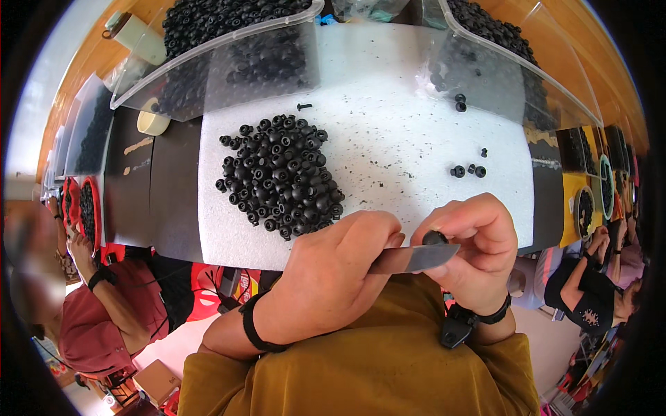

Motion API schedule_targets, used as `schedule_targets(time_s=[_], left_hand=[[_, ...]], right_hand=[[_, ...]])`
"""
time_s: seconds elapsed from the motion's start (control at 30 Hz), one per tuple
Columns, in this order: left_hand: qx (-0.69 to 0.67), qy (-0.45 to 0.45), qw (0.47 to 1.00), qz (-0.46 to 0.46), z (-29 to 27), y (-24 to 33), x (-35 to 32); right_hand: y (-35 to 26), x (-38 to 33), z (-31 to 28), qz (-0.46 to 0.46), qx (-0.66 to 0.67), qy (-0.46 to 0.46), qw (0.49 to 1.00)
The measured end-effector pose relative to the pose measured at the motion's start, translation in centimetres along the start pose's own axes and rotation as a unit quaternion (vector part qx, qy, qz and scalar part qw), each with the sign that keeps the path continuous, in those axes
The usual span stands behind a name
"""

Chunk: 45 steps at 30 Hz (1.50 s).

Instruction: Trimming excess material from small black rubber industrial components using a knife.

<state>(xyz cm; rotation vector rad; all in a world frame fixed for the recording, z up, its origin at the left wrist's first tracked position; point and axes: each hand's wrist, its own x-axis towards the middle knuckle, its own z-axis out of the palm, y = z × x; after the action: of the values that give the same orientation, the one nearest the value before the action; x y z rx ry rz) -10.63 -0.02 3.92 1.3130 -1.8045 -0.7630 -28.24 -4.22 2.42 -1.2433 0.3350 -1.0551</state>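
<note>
Blade [424, 258] clasped in left hand [331, 267] points toward right hand [482, 253], which pinches a black part [435, 238]; similar parts [283, 173] lie heaped beyond left hand.

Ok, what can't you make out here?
In the head view:
Handle end of the blade: covered by left hand.
Underside of the held black part: hidden by blade and right hand.
Lower pieces of the pile: buried under upper ones.
Far end of the left bin: cut off at the top.
Specks on white sheet: too small to identify.
</note>
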Motion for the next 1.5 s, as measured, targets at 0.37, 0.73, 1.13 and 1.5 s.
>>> schedule_targets(time_s=[0.37,0.73,1.13,1.5], left_hand=[[0.004,0.005,1.000,0.008,-0.2,0.1,0.2],[-0.001,0.004,1.000,-0.006,0.3,-0.3,0.1],[0.051,0.025,0.996,-0.062,-0.1,-0.7,0.0],[-0.121,-0.031,0.991,-0.044,-1.5,0.6,-0.1]], right_hand=[[0.0,0.0,0.1,-0.015,-0.053,-0.017,0.998],[0.4,-0.1,0.0,-0.020,-0.050,0.024,0.998],[-0.3,-0.4,0.2,-0.012,-0.028,-0.029,0.999],[0.0,-0.6,0.4,0.000,-0.015,0.039,0.999]])
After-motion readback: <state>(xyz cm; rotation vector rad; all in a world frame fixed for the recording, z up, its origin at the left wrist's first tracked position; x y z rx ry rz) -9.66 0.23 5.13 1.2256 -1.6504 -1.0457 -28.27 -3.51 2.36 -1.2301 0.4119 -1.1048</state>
